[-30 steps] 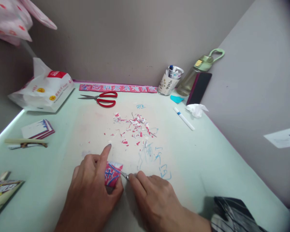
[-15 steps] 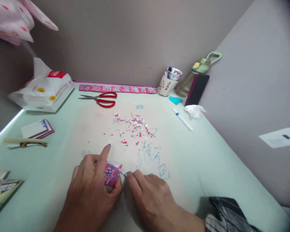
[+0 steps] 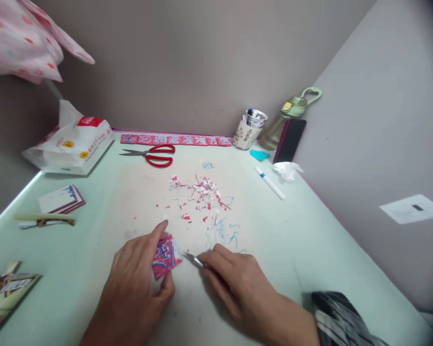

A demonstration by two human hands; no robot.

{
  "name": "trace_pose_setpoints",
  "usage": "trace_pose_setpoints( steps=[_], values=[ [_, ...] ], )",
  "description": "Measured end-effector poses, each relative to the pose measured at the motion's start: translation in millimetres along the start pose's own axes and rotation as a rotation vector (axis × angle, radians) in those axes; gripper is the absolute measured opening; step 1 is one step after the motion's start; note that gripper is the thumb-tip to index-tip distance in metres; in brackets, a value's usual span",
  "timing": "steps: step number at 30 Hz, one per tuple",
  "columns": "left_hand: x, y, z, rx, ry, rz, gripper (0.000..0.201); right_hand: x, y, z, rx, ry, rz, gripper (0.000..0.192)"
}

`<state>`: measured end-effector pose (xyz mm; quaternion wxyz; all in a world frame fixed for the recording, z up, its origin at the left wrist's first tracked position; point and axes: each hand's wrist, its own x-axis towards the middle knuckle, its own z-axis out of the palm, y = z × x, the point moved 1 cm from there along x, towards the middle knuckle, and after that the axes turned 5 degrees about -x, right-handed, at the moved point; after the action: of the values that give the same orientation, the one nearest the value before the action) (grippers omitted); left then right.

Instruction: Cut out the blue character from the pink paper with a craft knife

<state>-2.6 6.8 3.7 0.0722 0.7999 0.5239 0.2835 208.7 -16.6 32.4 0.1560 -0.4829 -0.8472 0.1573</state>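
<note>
Between the thumb and fingers of my left hand is a small square pink card with a blue-outlined character on it. My right hand grips a craft knife, its pointed blade aimed left at the card's right edge, with a small gap between them. Beyond both hands lies a loose heap of red and white paper scraps. A row of pink cards with characters runs along the back of the table.
Red-handled scissors lie near the back. A tissue pack and stacked cards are on the left. A pen cup, bottle, phone, white marker and crumpled tissue stand or lie on the right.
The knife has pulled back from the card to the right, and its blade now shows. My left hand has turned the card slightly. The whole view has shifted a little.
</note>
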Motion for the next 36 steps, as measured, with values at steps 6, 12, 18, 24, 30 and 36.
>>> trace_pose_setpoints(
  steps=[6, 12, 18, 24, 30, 36],
  values=[
    [-3, -5, -1.4, -0.084, -0.061, -0.06, 0.057, -2, 8, -8, -0.072, 0.076, -0.087, 0.023],
    [-1, -16, -4.6, -0.139, -0.128, -0.111, 0.048, -2, 10, -1, -0.266, 0.06, -0.272, 0.02],
    [-3, -23, -4.0, -0.199, -0.175, -0.189, 0.052, 1, 12, -1, -0.278, 0.096, -0.323, 0.024],
    [-4, -25, -3.8, -0.217, -0.191, -0.214, 0.054, 0, 13, 0, -0.267, 0.107, -0.295, 0.021],
    [-5, -25, -5.1, -0.191, -0.184, -0.187, 0.053, 1, 12, 1, -0.258, 0.101, -0.292, 0.021],
    [-5, -24, -5.6, -0.182, -0.183, -0.178, 0.053, 1, 11, 0, -0.242, 0.094, -0.288, 0.019]
  ],
)
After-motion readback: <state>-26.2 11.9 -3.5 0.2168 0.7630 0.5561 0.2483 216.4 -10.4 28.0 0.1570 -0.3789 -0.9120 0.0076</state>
